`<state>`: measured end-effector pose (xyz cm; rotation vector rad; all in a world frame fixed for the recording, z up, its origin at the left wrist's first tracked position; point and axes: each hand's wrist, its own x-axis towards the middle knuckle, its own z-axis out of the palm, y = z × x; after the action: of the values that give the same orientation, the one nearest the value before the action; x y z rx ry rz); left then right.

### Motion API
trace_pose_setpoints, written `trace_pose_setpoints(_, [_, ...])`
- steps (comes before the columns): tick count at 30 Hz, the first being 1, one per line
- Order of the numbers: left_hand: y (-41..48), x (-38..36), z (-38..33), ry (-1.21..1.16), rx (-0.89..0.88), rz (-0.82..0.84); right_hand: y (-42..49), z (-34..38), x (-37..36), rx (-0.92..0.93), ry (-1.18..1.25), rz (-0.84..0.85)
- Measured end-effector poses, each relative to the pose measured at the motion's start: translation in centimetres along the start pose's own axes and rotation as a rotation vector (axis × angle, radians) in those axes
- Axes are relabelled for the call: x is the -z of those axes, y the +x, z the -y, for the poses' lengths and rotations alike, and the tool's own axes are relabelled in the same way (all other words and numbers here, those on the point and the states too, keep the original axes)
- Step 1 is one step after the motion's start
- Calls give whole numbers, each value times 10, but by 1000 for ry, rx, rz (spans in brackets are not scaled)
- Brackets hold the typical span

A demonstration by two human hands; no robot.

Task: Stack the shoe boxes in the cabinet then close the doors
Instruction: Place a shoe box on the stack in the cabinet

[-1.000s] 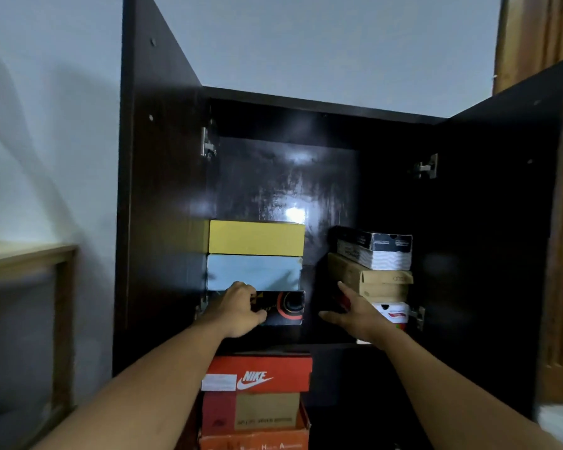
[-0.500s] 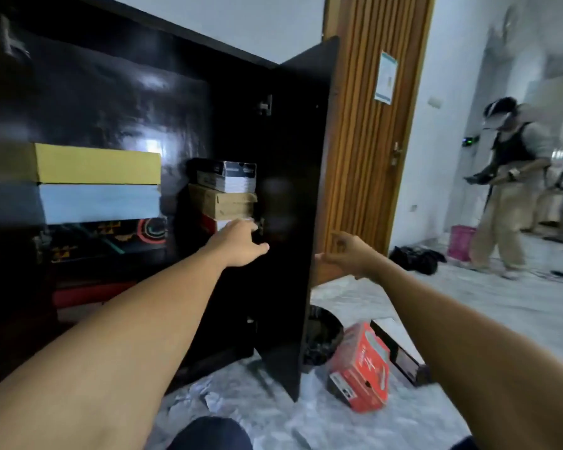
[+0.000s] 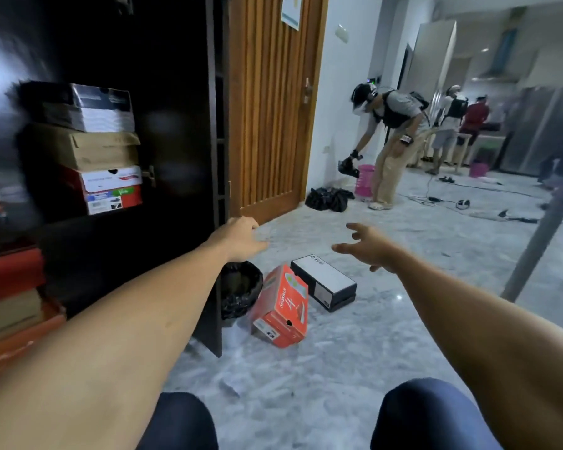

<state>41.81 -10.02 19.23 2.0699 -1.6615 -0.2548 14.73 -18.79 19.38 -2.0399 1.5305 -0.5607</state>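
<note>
The dark cabinet's right door [image 3: 216, 177] stands open, edge-on to me. Inside, a stack of three shoe boxes sits on the shelf: black-and-white [image 3: 91, 107] on top, brown [image 3: 95, 147] below it, red-and-white [image 3: 111, 190] at the bottom. On the marble floor lie an orange shoe box [image 3: 281, 308], tilted on its side, and a black-and-white box [image 3: 324, 280] behind it. My left hand [image 3: 241, 238] reaches out past the door's edge, fingers relaxed, holding nothing. My right hand [image 3: 366, 246] hovers above the floor boxes with fingers spread, empty.
A black bin bag [image 3: 241, 287] sits at the door's foot. More boxes [image 3: 10, 300] are stacked at lower left. A wooden door [image 3: 270, 102] is behind the cabinet. A person [image 3: 392, 141] bends over a pink bucket further back; others stand beyond. A table leg [image 3: 543, 228] slants at right.
My view has swung right from the cabinet interior to the floor. Both hands have left the shelved boxes and the door and now reach toward the boxes on the floor.
</note>
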Motion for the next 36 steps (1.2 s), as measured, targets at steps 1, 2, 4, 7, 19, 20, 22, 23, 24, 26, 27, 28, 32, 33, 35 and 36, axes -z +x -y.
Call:
trace_pose_setpoints(1, [10,-15,1,6,6,18,11,-13,-1,-18,5,7])
trace_pose_setpoints(2, [19,-31,1,14,17,40,23,-27,-3,-41,12,11])
trace_pose_setpoints(4, [39,-66,6,20,26,81,51,-55,-11,-71,32,21])
trace_pose_setpoints(7, [66,-121,19,28,33,140,95,-95,-32,-88,75,52])
trace_pose_setpoints(19, [145,-339,105,75,173,136,224,-241,-261,-213,286,304])
trace_pose_setpoints(20, [148,-349,110,73,172,122,226,-249,-275,-225,308,327])
trace_pose_setpoints(22, [151,-369,118,53,173,119,228,-262,-299,-255,362,341])
trace_pose_setpoints(23, [151,-378,123,34,174,128,230,-268,-308,-275,393,342])
trace_pose_setpoints(24, [151,-385,126,8,168,136,233,-272,-314,-298,424,349])
trace_pose_setpoints(26, [151,-396,133,-30,155,134,237,-276,-323,-357,519,372])
trace_pose_setpoints(27, [152,-400,135,-32,154,124,240,-278,-327,-391,573,378])
trace_pose_setpoints(28, [153,-402,137,-34,153,113,241,-278,-330,-419,624,376])
trace_pose_setpoints(32, [152,-405,140,-46,132,74,239,-276,-342,-477,832,341])
trace_pose_setpoints(33, [152,-406,141,-64,146,65,236,-275,-344,-491,861,320])
trace_pose_setpoints(35, [148,-408,143,-121,199,61,228,-271,-343,-507,881,250])
trace_pose_setpoints(36, [145,-409,144,-164,220,67,221,-270,-342,-501,876,205])
